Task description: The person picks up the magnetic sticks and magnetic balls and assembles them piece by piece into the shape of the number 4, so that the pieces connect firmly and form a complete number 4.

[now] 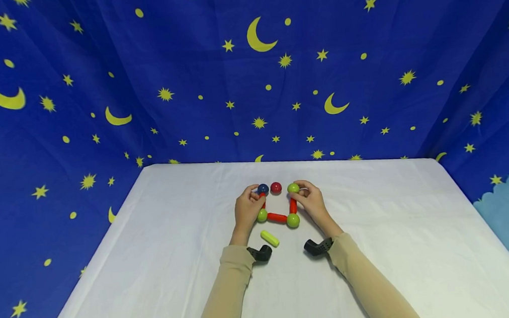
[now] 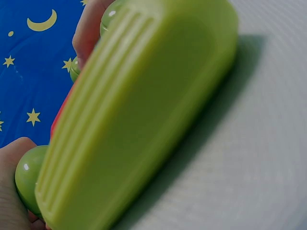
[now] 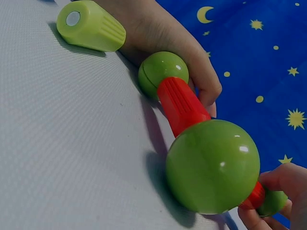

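My left hand [image 1: 246, 211] pinches the upper end of a red magnetic rod [image 1: 264, 203] by the blue ball [image 1: 263, 188]. That rod runs down to a green ball [image 1: 262, 215]. A second red rod [image 1: 277, 218] joins this ball to another green ball [image 3: 213, 165]. From there a third red rod [image 1: 293, 206] leads away to a far green ball [image 1: 293, 188], which my right hand [image 1: 313, 202] holds between thumb and fingers. Together the pieces form a three-sided frame. Beyond its open side, between both hands, lies a red ball [image 1: 276, 188].
A loose yellow-green rod [image 1: 269, 238] lies nearer me, between the wrists; it looms large in the left wrist view. Black wrist-camera mounts [image 1: 261, 253] jut inward. White cloth covers the table [image 1: 174, 226], with a blue starry curtain [image 1: 210, 67] behind.
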Motion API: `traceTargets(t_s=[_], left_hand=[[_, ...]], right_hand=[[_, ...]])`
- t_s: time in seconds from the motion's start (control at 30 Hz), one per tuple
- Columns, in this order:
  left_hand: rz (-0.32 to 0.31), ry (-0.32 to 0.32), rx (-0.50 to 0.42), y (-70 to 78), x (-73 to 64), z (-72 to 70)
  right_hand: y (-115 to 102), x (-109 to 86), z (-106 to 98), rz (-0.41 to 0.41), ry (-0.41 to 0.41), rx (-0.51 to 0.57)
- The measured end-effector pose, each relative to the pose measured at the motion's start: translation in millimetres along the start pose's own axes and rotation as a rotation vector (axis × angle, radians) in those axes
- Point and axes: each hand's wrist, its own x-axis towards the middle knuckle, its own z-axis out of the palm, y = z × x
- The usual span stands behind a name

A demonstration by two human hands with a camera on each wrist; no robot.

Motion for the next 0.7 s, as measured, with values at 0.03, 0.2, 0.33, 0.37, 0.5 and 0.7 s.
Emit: traceTargets(t_s=[0.03,0.2,0.33,0.37,0.5,0.7], left_hand=[[-0.003,0.000,0.002,0.0,0.0,0.1],[-0.008,0.004,0.005,-0.8,0.7,0.7],[-0.005,0.004,0.006,-1.4,0.8,0.9],[-0.004,0.004,0.006,-1.3,0.7,0.8],[-0.002,0.002,-0.004,-0.9,0.5,0.3],[0.000,0.003,-0.007,-0.2,0.6,0.1]], right_hand=[[-0.7,-0.3,-0.1,0.007,0.000,0.006],[0.7,1.2,-0.6,0.048,-0.017,0.047],[16.8,10.3,-0.3,0.097,-0.034,0.091],[20.6,12.4,-0.3,0.106,-0.036,0.100],[31.2,17.7,0.7,0.125,-0.041,0.121],[32.7,16.6,2.7,0.115,-0.010,0.113]])
